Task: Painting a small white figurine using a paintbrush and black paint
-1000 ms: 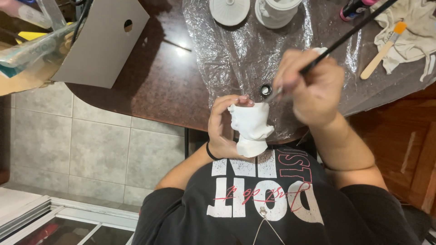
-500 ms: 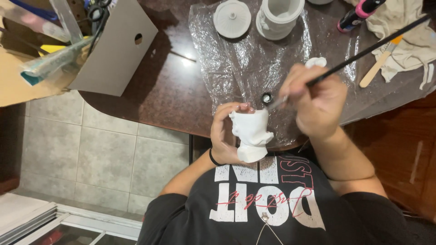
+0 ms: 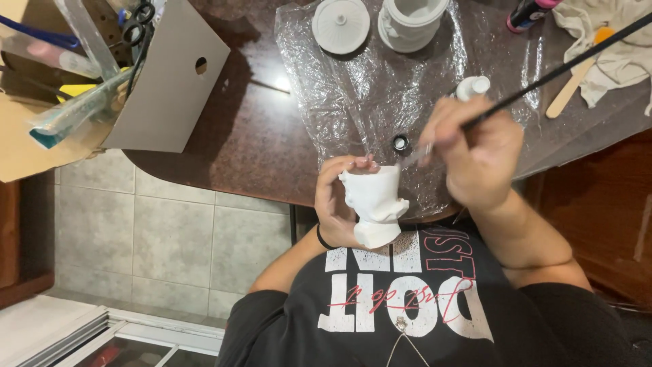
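Gripping white plaster figure (image 3: 373, 207), unpainted, brush (image 3: 543, 78) at rim

Home craft table (image 3: 224, 149) (tiled floor (image 3: 156, 238))

A dark reddish-brown, glossy desk with a rounded edge (image 3: 224, 146) is filling the upper middle of the frame, and a bright spot of overhead light is glinting on its top near the centre. Below it, at the left, a floor of pale grey square tiles with lighter grout lines (image 3: 170, 238) is showing. A strip of reddish-brown wooden furniture (image 3: 17, 238) is running down the far left edge. A brown wooden panel (image 3: 604, 211) is standing at the right edge. A white framed ledge (image 3: 81, 333) is lying across the lower left corner.
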